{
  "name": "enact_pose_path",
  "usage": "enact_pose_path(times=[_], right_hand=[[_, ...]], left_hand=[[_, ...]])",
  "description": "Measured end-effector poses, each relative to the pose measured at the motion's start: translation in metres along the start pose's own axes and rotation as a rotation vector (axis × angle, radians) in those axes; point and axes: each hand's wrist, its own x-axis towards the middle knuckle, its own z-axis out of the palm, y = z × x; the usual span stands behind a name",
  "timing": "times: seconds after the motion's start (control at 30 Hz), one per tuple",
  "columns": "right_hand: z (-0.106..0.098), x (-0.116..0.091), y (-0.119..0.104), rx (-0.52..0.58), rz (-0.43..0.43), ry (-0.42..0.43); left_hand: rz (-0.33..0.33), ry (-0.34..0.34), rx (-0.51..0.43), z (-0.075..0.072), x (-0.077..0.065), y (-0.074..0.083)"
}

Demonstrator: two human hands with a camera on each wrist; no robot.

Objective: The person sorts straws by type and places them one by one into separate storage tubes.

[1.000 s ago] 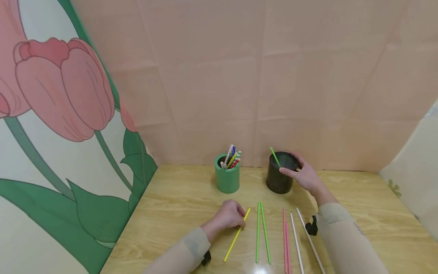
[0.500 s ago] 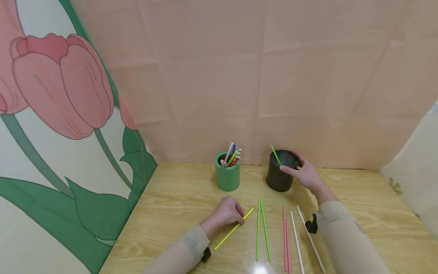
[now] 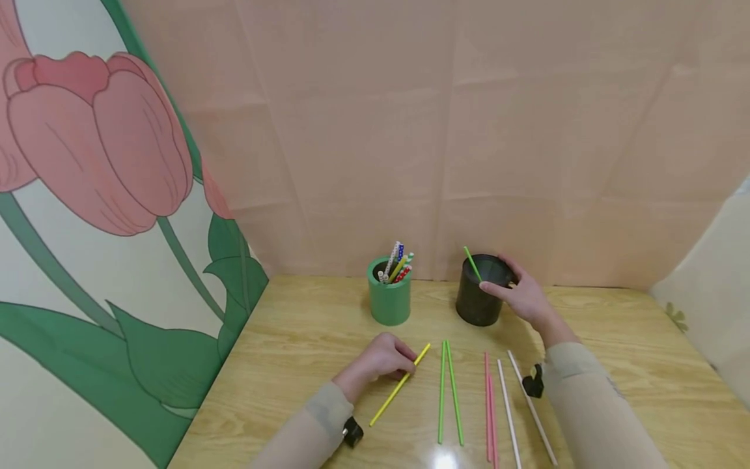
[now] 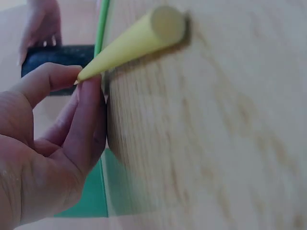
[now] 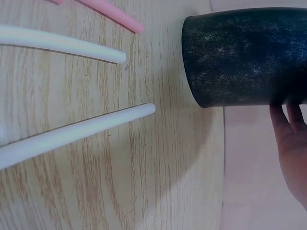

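My left hand [image 3: 383, 357] pinches a thin yellow straw [image 3: 392, 398] between thumb and fingers, low over the table. In the left wrist view the near end of that yellow straw [image 4: 139, 40] points toward the camera. My right hand [image 3: 524, 299] holds the black cup [image 3: 477, 303] by its rim, thumb at the front and fingers round the far side. One green straw [image 3: 472, 264] leans inside, sticking out above the rim. In the right wrist view, fingers of my right hand [image 5: 292, 148] touch the side of the black cup [image 5: 240, 57].
A green cup [image 3: 389, 306] with several patterned straws [image 3: 397, 264] stands left of the black one. On the table [image 3: 293, 365] lie two green straws [image 3: 442, 397], pink straws [image 3: 489, 410] and two white straws [image 3: 508, 413]. A pink cloth [image 3: 363, 163] hangs behind.
The left hand has moved slightly away from the body with the yellow straw, whose lower end has swung left. The right hand stays on the black cup.
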Motion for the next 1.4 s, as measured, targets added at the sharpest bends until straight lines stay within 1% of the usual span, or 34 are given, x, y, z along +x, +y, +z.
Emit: enact_pose_path(times=[0.17, 0.27, 0.37, 0.5, 0.67, 0.77, 0.83, 0.97, 1.07, 1.13, 1.27, 1.4], right_hand=[[-0.001, 0.000, 0.000, 0.008, 0.006, -0.007], [-0.002, 0.000, 0.001, 0.012, 0.011, -0.012], [-0.002, 0.002, 0.003, 0.016, 0.017, -0.016], [-0.002, 0.001, 0.002, 0.011, 0.017, -0.016], [-0.002, 0.000, 0.001, 0.004, 0.013, -0.003], [-0.002, 0.000, 0.001, 0.003, 0.011, -0.001], [-0.002, 0.000, 0.002, -0.002, 0.011, 0.003], [-0.001, 0.000, 0.001, -0.003, 0.005, 0.007], [-0.001, -0.001, -0.001, -0.008, 0.003, 0.009], [0.000, 0.000, -0.002, -0.008, 0.000, 0.009], [0.002, 0.000, -0.001, 0.002, -0.005, 0.020], [0.004, -0.001, 0.001, 0.000, -0.007, 0.021]], left_hand=[[0.016, -0.065, -0.097, -0.008, 0.003, -0.002], [0.037, -0.092, -0.156, -0.014, 0.006, 0.000], [0.071, -0.105, -0.219, -0.019, 0.009, 0.006], [0.121, -0.114, -0.307, -0.023, 0.010, 0.019], [0.192, -0.105, -0.372, -0.021, 0.011, 0.033], [0.227, -0.091, -0.408, -0.016, 0.011, 0.041], [0.266, -0.079, -0.439, -0.011, 0.012, 0.046], [0.361, -0.022, -0.526, -0.002, 0.016, 0.058], [0.432, 0.055, -0.609, 0.005, 0.019, 0.070], [0.480, 0.116, -0.664, 0.010, 0.020, 0.081], [0.602, 0.237, -0.755, 0.019, 0.021, 0.106], [0.708, 0.358, -0.829, 0.022, 0.021, 0.131]])
